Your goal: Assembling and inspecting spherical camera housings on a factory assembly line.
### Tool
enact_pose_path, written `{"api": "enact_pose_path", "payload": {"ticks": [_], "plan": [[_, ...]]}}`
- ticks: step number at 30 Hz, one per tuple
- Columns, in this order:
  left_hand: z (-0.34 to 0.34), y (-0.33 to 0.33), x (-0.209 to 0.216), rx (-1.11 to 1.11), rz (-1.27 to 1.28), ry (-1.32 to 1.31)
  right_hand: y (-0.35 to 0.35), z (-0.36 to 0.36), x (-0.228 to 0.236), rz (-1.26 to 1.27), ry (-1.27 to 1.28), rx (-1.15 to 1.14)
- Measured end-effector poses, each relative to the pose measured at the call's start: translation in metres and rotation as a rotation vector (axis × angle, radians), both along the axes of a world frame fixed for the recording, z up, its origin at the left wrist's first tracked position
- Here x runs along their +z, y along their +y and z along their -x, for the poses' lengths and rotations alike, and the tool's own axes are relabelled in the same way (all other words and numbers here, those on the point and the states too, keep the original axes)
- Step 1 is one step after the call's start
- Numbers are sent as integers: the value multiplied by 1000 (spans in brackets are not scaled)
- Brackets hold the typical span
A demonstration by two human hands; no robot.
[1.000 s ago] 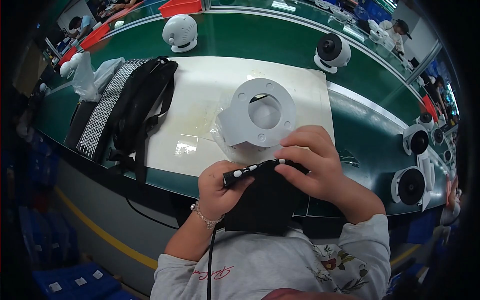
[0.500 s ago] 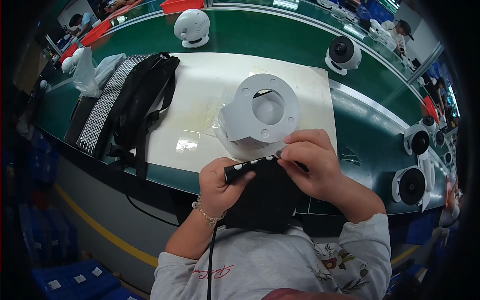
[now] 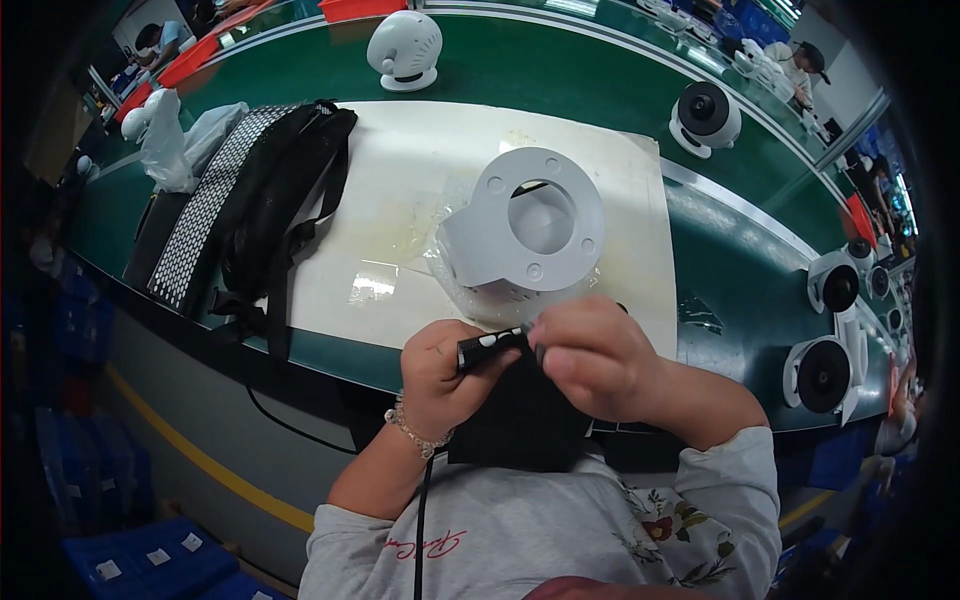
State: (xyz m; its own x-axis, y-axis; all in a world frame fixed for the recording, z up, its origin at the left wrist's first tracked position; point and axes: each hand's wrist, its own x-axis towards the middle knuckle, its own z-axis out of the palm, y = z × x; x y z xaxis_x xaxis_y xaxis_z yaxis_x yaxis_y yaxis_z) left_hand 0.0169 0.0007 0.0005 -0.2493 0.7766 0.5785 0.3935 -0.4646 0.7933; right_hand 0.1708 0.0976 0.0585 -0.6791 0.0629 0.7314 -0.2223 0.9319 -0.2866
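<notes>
In the head view, the left hand [image 3: 438, 375] is curled around one end of a black strip-like edge with white oval spots [image 3: 490, 347], thumb on the near side and fingers behind. That grip probably keeps the edge bent up and steady, with its spots facing the wearer. A plain black sheet [image 3: 520, 425] hangs below it toward the lap; whether the two are one piece cannot be told.

The right hand [image 3: 600, 355] is nearly closed in a pinch at the other end of the strip, thumb against forefinger. Something small and dark seems to sit between the fingertips, but blur hides what it is. So fine a grip suits a small piece better than a full grasp would.

The spotted edge is held in front of the wearer, just on the near side of a white round housing [image 3: 475, 250]. The housing rests with its ring-shaped face up, which leaves four shallow round recesses and the central opening exposed. Clear plastic wrap [image 3: 452, 290] lies under it, likely guarding its finish, on a cream board [image 3: 390, 180] that perhaps shields the green surface [image 3: 520, 60].

On the left lie a black strapped bag [image 3: 285, 190] and a black sheet patterned with white hexagons [image 3: 200, 220]. White fans [image 3: 405, 50] stand beyond the board and at the right.
</notes>
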Motion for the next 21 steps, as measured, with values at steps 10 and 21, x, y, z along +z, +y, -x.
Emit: {"api": "enact_pose_path", "payload": {"ticks": [10, 21], "plan": [[-4, 1, -3, 143, -157, 82, 45, 13, 21, 416, 187, -85], [-1, 6, -7, 64, -117, 139, 73, 31, 42, 826, 8, -53]]}}
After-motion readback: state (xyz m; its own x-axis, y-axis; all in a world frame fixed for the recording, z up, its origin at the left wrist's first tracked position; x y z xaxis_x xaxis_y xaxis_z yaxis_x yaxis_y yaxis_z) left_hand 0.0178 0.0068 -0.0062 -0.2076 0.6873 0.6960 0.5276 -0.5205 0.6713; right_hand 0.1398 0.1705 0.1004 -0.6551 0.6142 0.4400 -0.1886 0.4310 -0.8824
